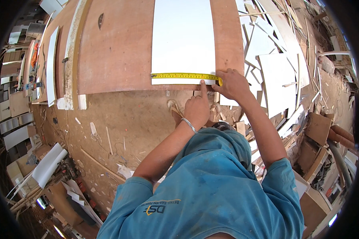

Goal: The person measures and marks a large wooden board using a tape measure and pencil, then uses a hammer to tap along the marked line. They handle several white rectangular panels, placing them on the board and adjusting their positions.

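1. Left hand (197, 108): index finger extended to the lower side of the tape measure (183, 76), other fingers curled. Palm hidden; cannot tell whether it is closed on anything.
2. Right hand (232, 83): gripping the yellow tape measure at the right edge of the white board (183, 40).
3. Position: tape measure across the board, close to the worktable's (115, 51) near edge; its free end meets the board's left edge.
4. Step in hand, as judged: measuring the board's width. Next move calls for a straight, flat tape and a steady fingertip.
5. Surface: reddish-brown worktable; a long pale strip (72, 59) lies toward its left edge.
6. Room: white offcuts (283, 79) beyond the right edge; brown floor (119, 115) littered with scraps.
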The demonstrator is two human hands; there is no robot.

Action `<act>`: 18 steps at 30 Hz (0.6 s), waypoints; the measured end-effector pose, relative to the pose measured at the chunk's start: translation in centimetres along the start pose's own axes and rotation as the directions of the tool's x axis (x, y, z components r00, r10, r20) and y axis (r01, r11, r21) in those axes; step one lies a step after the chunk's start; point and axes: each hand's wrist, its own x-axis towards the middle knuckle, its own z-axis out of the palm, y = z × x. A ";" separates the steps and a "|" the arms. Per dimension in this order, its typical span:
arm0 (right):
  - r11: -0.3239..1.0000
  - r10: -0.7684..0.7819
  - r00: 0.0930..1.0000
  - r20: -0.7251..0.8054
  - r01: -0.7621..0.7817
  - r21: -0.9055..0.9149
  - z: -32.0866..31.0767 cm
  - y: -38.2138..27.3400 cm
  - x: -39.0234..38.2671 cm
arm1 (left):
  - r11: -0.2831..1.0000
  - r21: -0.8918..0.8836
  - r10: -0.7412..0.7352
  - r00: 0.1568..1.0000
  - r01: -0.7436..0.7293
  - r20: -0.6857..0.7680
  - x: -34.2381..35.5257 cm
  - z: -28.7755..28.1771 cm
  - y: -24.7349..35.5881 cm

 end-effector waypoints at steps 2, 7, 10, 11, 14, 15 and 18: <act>1.000 0.001 1.000 0.014 -0.001 -0.003 -0.1 0.0 0.2 | 1.000 0.001 0.000 1.000 0.000 0.005 0.0 0.0 0.1; 1.000 0.007 1.000 0.007 -0.007 0.010 0.0 0.0 0.0 | 1.000 0.018 -0.018 0.999 0.017 0.040 0.2 0.1 0.3; 1.000 -0.004 1.000 -0.006 0.004 0.014 0.2 0.1 0.0 | 1.000 0.022 -0.013 1.000 0.012 0.025 0.3 0.3 0.2; 1.000 -0.017 1.000 -0.017 0.017 0.015 0.3 0.2 0.0 | 1.000 0.028 -0.005 1.000 0.005 0.015 0.3 0.4 0.1; 1.000 -0.009 1.000 -0.025 0.009 -0.007 0.3 0.3 0.0 | 0.999 0.038 0.016 1.000 -0.016 -0.007 0.4 0.7 0.0; 1.000 -0.006 1.000 -0.026 0.006 -0.007 0.4 0.3 0.0 | 0.999 0.038 0.021 1.000 -0.020 -0.009 0.4 0.7 0.1; 1.000 -0.001 1.000 -0.026 0.001 -0.005 0.5 0.4 -0.1 | 1.000 0.024 0.015 1.000 -0.015 -0.012 0.4 0.6 0.2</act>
